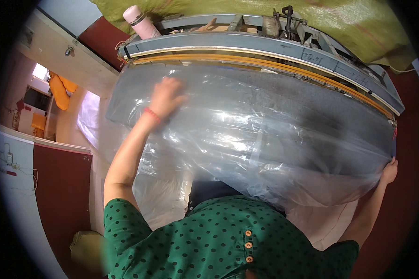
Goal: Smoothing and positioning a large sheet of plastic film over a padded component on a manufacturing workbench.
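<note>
A big clear plastic bag (pixel 265 135) with a grey, flat thing inside lies across a work surface before a long sealing machine (pixel 265 46) with a blue-grey bar and a yellow strip. My left hand (pixel 165 95) rests flat on the bag's upper left part, fingers spread, a red band on the wrist. My right hand (pixel 389 171) grips the bag's edge at the far right. My green dotted top fills the lower middle.
A pink bottle (pixel 142 22) stands at the machine's left end. Green-yellow cloth (pixel 358 28) drapes behind the machine. On the left are a white wall, a dark red door panel (pixel 63 195) and orange fabric (pixel 60 90) in a doorway.
</note>
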Action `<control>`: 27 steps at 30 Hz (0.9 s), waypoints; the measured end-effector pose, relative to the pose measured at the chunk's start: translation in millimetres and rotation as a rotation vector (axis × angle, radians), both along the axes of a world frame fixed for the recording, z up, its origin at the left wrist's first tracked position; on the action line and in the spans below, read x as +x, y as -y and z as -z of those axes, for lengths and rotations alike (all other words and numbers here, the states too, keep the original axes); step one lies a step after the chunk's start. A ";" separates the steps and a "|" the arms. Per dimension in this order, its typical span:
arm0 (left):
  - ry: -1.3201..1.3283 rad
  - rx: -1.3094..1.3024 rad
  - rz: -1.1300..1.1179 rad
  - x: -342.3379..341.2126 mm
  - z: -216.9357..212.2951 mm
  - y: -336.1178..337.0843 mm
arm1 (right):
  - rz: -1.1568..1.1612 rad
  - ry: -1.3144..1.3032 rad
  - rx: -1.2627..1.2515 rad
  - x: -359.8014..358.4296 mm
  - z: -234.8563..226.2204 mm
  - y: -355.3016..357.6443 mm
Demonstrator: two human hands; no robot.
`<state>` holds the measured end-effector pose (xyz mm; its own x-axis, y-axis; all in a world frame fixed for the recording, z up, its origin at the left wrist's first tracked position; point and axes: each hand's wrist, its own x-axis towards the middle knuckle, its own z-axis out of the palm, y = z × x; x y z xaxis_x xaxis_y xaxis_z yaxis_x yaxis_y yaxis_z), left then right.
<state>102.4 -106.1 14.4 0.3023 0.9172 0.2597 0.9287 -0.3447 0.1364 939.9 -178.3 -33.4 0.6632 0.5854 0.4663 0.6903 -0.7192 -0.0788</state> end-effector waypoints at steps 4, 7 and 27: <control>0.075 -0.009 0.025 -8.2 7.5 -15.3 | 0.023 -0.067 0.006 3.5 0.6 0.1; 0.311 -0.041 -0.073 -4.7 9.7 -31.7 | -0.005 -0.103 0.091 20.7 8.0 2.7; 0.456 0.197 -0.084 15.9 31.4 -66.7 | -0.290 -0.998 0.983 47.6 -13.8 35.3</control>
<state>118.3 -39.3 -17.0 0.0449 0.8539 0.5185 0.8151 -0.3313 0.4751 987.5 -213.6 -19.6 0.8640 0.4730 0.1726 0.1606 0.0660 -0.9848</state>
